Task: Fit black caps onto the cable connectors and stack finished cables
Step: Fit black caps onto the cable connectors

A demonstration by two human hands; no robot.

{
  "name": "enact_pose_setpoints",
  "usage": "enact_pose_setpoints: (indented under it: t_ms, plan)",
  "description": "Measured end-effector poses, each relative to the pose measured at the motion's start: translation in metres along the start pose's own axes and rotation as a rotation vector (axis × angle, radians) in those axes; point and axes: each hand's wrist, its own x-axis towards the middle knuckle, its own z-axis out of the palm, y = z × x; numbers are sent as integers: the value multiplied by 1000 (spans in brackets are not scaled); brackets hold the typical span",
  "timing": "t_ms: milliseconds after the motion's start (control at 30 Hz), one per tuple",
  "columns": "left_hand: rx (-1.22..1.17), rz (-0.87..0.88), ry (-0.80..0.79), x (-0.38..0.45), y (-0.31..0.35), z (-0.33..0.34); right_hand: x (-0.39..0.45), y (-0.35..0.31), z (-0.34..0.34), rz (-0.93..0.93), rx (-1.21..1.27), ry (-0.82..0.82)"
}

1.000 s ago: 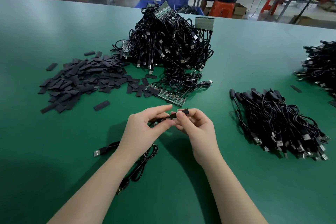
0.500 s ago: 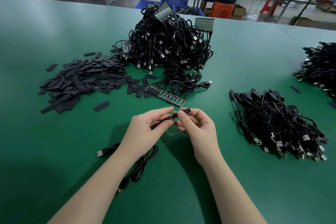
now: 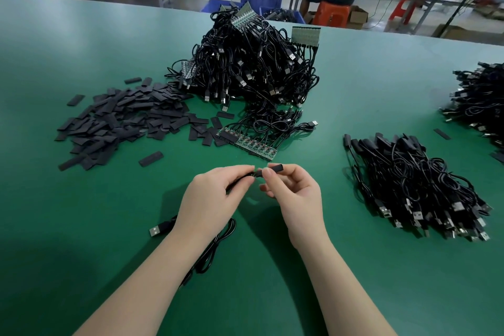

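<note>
My left hand (image 3: 215, 196) pinches the connector end of a black cable (image 3: 215, 248), whose loop trails under my wrist to a USB plug (image 3: 159, 228) lying on the green table. My right hand (image 3: 293, 196) holds a black cap (image 3: 275, 168) between thumb and fingers, its mouth against the connector tip. The joint between them is partly hidden by my fingertips. A heap of loose black caps (image 3: 120, 123) lies at the left. A big tangle of uncapped cables (image 3: 253, 71) sits behind. A stack of finished cables (image 3: 417, 185) lies at the right.
A green circuit strip with attached cables (image 3: 248, 143) lies just beyond my hands. One stray cap (image 3: 150, 159) rests near the left hand. Another cable pile (image 3: 482, 101) sits at the far right edge. A person sits on an orange stool (image 3: 331, 15) beyond the table.
Both hands stayed close together above the table. The right hand's cap has shifted slightly against the connector held by the left hand.
</note>
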Motion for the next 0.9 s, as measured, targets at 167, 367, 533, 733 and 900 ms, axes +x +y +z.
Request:
enact_pose_setpoints:
  t_ms: [167, 367, 533, 733, 900]
  plan:
    - [37, 57, 30, -1, 4, 0, 0, 1, 1, 0, -35, -11]
    - [41, 107, 60, -2, 5, 0, -1, 0, 2, -4, -18, -20]
    - [9, 115, 60, -3, 5, 0, -2, 1, 2, -22, -12, 10]
    - [-21, 79, 51, -3, 5, 0, -1, 1, 1, -5, -21, -18]
    - [-5, 81, 48, -3, 6, 0, -1, 0, 1, 40, 13, -47]
